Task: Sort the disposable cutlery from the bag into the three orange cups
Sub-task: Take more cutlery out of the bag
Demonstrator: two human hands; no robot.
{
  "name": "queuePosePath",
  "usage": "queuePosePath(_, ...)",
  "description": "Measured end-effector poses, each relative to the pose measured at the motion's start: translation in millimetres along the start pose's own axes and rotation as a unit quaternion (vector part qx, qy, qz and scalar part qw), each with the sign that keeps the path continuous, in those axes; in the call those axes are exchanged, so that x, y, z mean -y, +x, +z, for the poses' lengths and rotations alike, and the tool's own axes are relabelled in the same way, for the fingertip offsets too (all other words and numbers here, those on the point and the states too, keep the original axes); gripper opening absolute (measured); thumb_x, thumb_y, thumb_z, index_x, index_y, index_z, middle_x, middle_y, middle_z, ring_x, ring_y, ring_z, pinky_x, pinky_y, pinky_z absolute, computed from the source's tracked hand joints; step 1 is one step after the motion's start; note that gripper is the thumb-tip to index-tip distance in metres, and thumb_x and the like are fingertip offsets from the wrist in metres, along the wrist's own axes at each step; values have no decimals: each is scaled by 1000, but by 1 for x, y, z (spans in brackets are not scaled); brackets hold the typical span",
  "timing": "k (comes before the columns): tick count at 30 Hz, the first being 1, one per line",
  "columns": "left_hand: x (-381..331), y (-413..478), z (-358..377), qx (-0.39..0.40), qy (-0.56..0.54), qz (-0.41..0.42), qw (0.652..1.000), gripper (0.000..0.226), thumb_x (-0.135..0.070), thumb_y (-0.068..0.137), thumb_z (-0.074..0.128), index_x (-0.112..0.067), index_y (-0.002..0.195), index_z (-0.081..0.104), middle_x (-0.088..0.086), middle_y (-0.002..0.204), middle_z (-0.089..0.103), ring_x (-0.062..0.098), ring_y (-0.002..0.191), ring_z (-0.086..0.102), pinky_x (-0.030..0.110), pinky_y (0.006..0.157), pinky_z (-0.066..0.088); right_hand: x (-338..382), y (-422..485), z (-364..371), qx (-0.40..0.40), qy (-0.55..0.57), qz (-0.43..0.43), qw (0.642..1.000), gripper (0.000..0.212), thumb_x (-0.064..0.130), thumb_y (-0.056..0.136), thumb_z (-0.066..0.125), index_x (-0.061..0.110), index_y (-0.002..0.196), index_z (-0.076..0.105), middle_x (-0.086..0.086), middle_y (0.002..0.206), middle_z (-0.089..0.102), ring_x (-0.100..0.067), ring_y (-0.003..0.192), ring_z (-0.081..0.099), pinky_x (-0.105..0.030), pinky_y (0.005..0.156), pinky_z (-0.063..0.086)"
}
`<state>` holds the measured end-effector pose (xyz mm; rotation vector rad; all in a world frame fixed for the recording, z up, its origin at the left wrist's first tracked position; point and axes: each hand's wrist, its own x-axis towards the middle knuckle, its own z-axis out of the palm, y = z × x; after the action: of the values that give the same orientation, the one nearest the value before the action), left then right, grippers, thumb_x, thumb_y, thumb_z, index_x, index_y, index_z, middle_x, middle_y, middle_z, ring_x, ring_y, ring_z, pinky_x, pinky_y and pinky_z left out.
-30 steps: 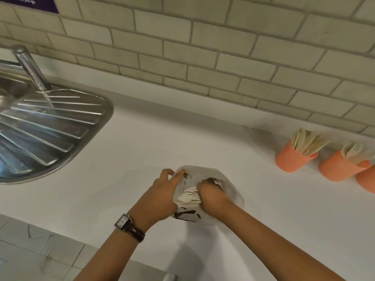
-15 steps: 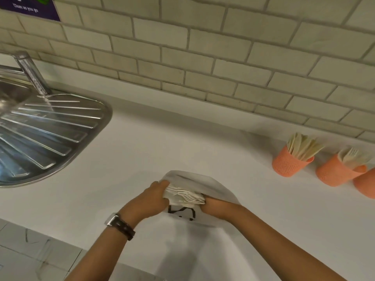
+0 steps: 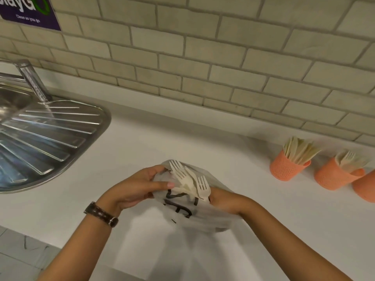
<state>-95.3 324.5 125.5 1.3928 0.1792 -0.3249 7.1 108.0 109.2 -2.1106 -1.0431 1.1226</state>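
Note:
A white plastic bag (image 3: 203, 218) with black lettering is held above the white counter, between both hands. My left hand (image 3: 136, 187) grips the bag's left edge. My right hand (image 3: 225, 201) is shut on a bunch of white plastic forks (image 3: 187, 179), whose tines stick up out of the bag's mouth. Three orange cups stand at the right by the wall: the first cup (image 3: 284, 169) holds pale cutlery, the second cup (image 3: 330, 177) holds forks, and the third cup (image 3: 365, 187) is cut off by the frame edge.
A steel sink drainer (image 3: 50, 142) and tap (image 3: 32, 80) lie to the left. A grey tiled wall (image 3: 203, 57) runs behind the counter (image 3: 162, 142). The counter's front edge passes under my left forearm, with floor tiles below.
The forks have come up out of the bag, tines now pointing upward. Both hands and the bag have lifted slightly, and the camera has tilted down.

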Motion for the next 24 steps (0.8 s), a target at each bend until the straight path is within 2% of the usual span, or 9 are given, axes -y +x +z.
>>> queuePosePath(2,-4,-10,-7,9,49,1,999,60,-17,63,82,-19,119,60,1,113,69,18,105,65,24,79,55,2,-8,-8,-23,125,-29,991,41,19,85,63,25,124,54,3,122,58,-12,113,53,-25,101,38)
queuePosePath(3,-3,-15,-11,2,80,-4,997,61,-11,64,82,-22,118,58,-1,116,67,15,106,64,21,81,54,3,-12,-12,-23,229,-66,971,29,17,77,66,25,104,62,2,101,63,-15,96,58,-28,93,44)
queuePosePath(5,4,-19,-19,-25,160,-28,986,73,-13,60,79,-31,123,49,-4,130,55,12,114,57,22,92,49,5,-21,-24,-26,393,-153,906,16,6,69,63,16,80,56,-2,72,58,-18,72,56,-31,83,50)
queuePosePath(8,17,-21,-21,-43,270,-36,961,96,-23,57,77,-44,135,25,-13,139,34,7,127,39,22,103,40,10,-32,-43,-109,472,-235,843,20,-3,70,57,13,79,49,-5,65,53,-20,65,55,-36,86,52)
queuePosePath(10,27,-18,-15,-51,281,4,958,104,-16,65,78,-49,140,13,-17,137,29,-6,125,34,12,100,35,12,-40,-52,-179,489,-266,811,22,-5,72,55,15,80,49,-4,65,52,-21,66,57,-38,88,51)
queuePosePath(12,36,-13,-7,-64,263,47,962,105,-11,70,77,-60,132,8,-24,132,28,-24,116,31,-1,93,32,13,-46,-55,-247,497,-273,786,23,-5,76,48,17,79,50,-2,65,51,-23,67,58,-40,89,51)
queuePosePath(15,53,-5,-2,-89,229,67,967,105,-9,71,75,-68,126,9,-27,134,26,-28,114,31,-5,86,34,13,-53,-49,-310,481,-253,780,21,0,77,48,20,73,52,-2,65,50,-24,67,59,-41,82,47)
queuePosePath(20,65,4,0,-112,190,40,975,99,-16,68,75,-55,136,16,-16,139,31,-3,126,36,10,93,41,7,-57,-18,-346,466,-188,792,29,0,78,54,24,63,57,-2,61,51,-25,57,54,-38,67,44)
queuePosePath(24,69,9,8,-143,239,22,960,90,-23,67,69,-49,138,20,-7,139,29,13,129,34,24,101,38,-11,-54,14,-366,476,-115,792,38,-6,87,52,23,63,60,-3,61,54,-24,59,53,-36,66,40)
